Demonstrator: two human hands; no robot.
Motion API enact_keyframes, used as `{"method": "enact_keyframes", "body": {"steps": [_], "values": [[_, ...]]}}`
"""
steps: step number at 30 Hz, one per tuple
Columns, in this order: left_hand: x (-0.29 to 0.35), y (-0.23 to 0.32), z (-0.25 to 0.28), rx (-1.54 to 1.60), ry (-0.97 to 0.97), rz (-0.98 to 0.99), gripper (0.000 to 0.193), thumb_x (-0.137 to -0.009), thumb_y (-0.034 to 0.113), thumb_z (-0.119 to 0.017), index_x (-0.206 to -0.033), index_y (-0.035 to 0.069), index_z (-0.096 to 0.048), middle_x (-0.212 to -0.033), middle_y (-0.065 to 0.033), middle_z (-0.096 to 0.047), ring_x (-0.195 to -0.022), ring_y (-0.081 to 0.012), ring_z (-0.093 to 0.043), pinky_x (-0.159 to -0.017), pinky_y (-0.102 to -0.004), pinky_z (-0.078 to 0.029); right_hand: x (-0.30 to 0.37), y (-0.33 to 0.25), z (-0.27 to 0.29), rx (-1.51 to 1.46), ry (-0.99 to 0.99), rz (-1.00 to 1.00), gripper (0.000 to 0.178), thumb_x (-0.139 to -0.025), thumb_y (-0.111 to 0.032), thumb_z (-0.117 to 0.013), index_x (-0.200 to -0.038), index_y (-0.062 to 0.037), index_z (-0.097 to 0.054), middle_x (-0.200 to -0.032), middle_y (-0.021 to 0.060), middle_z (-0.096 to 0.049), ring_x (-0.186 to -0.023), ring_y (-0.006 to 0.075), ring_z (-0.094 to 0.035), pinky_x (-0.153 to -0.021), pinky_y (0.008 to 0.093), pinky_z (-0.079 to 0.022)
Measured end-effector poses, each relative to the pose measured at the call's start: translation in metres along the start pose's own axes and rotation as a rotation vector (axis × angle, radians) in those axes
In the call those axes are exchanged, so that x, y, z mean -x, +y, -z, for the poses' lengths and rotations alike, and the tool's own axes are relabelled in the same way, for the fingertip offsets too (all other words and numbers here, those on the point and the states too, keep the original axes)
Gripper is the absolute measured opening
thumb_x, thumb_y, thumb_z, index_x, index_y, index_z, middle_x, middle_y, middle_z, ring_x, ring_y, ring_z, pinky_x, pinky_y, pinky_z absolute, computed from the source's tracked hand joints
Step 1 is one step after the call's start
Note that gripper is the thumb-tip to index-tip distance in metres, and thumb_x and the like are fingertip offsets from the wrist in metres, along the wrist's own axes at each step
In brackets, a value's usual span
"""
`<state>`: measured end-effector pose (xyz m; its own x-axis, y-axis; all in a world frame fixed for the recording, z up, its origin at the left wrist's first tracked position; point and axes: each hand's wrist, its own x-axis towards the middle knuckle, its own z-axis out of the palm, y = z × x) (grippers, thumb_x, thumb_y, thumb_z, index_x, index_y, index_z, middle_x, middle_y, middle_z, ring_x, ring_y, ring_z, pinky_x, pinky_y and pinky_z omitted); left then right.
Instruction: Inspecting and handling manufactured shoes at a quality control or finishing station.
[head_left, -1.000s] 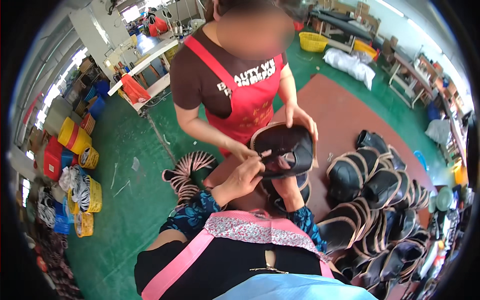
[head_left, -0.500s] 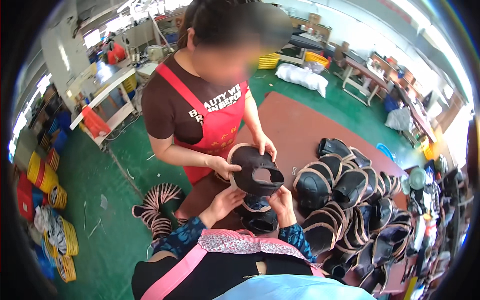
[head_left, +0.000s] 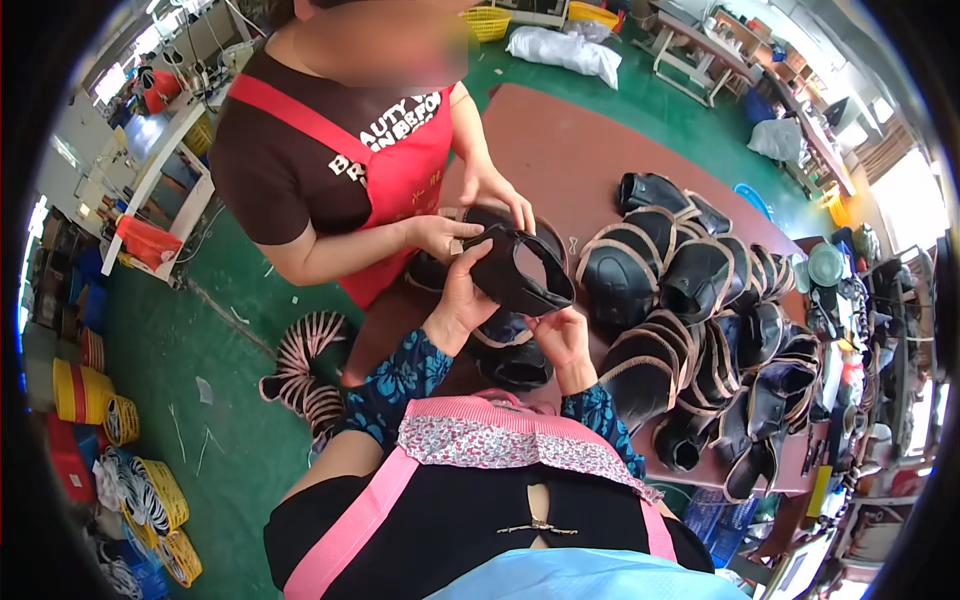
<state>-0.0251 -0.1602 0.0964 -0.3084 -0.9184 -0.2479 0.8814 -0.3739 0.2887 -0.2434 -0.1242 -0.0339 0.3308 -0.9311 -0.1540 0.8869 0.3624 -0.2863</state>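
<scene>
A black shoe upper (head_left: pixel 520 270) with a tan edge is held up over the brown table (head_left: pixel 570 140). My left hand (head_left: pixel 462 298) grips its near left side and my right hand (head_left: pixel 560 335) pinches its lower edge. A person in a red apron (head_left: pixel 395 170) stands across from me, and both of that person's hands (head_left: pixel 470 215) hold the far side of the same upper. Another dark upper (head_left: pixel 510 355) lies just below my hands.
Rows of black uppers (head_left: pixel 700 300) with tan trim lie on the table to the right. A striped bundle (head_left: pixel 305 365) lies on the green floor at left, near yellow baskets (head_left: pixel 95 405). White sacks (head_left: pixel 565 50) and benches stand at the back.
The view has shifted closer to the upper. The upper has turned in our hands, and my left hand now grips its left side higher up.
</scene>
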Motion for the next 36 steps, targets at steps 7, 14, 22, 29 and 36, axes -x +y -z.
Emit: {"method": "enact_keyframes", "body": {"steps": [7, 14, 22, 29, 36], "values": [[-0.003, -0.011, 0.045, -0.001, -0.120, 0.043, 0.047, -0.105, 0.020, -0.069, -0.150, 0.005, -0.065, -0.144, -0.0130, -0.075, -0.132, -0.0311, -0.072, -0.121, -0.0527, -0.053, 0.018, -0.001, -0.003, -0.088, -0.024, 0.011, 0.060, -0.099, -0.001, -0.063, -0.159, -0.0073, -0.056, -0.151, 0.0133, -0.070, -0.138, 0.0323, -0.067, -0.117, 0.0523, -0.054], [0.001, -0.005, 0.068, -0.024, -0.184, 0.005, 0.053, -0.099, 0.007, -0.071, -0.151, 0.003, -0.063, -0.144, -0.0127, -0.075, -0.132, -0.0294, -0.073, -0.118, -0.0492, -0.057, 0.023, -0.025, -0.001, 0.355, 0.121, -0.022, 0.045, -0.107, -0.002, -0.065, -0.152, -0.0039, -0.063, -0.139, 0.0062, -0.075, -0.125, 0.0209, -0.072, -0.111, 0.0380, -0.055], [0.002, -0.002, 0.072, -0.171, 0.026, 0.046, 0.046, -0.101, 0.016, -0.077, -0.145, 0.011, -0.066, -0.136, -0.0070, -0.077, -0.122, -0.0253, -0.075, -0.109, -0.0445, -0.060, 0.043, -0.036, -0.030, 0.867, 0.391, 0.103, 0.060, -0.115, -0.047, -0.061, -0.163, -0.0111, -0.055, -0.157, 0.0092, -0.060, -0.144, 0.0232, -0.057, -0.110, 0.0440, -0.051], [0.002, -0.015, 0.128, -0.310, -0.007, -0.083, 0.060, -0.111, 0.051, -0.070, -0.156, 0.013, -0.059, -0.143, -0.0044, -0.073, -0.127, -0.0238, -0.071, -0.112, -0.0466, -0.056, 0.049, -0.014, -0.020, 0.876, 0.300, 0.078, 0.055, -0.119, -0.046, -0.053, -0.159, -0.0093, -0.060, -0.155, 0.0097, -0.063, -0.138, 0.0223, -0.058, -0.109, 0.0391, -0.051], [-0.017, 0.038, 0.213, -2.409, 0.044, -0.704, 0.107, -0.089, 0.058, -0.088, -0.171, 0.006, -0.042, -0.170, -0.0201, -0.048, -0.158, -0.0421, -0.043, -0.129, -0.0541, -0.036, 0.084, 0.003, 0.057, 0.965, 0.413, -0.024, 0.029, -0.115, -0.024, -0.068, -0.129, -0.0003, -0.076, -0.114, 0.0034, -0.078, -0.103, 0.0149, -0.071, -0.090, 0.0264, -0.054]]}}
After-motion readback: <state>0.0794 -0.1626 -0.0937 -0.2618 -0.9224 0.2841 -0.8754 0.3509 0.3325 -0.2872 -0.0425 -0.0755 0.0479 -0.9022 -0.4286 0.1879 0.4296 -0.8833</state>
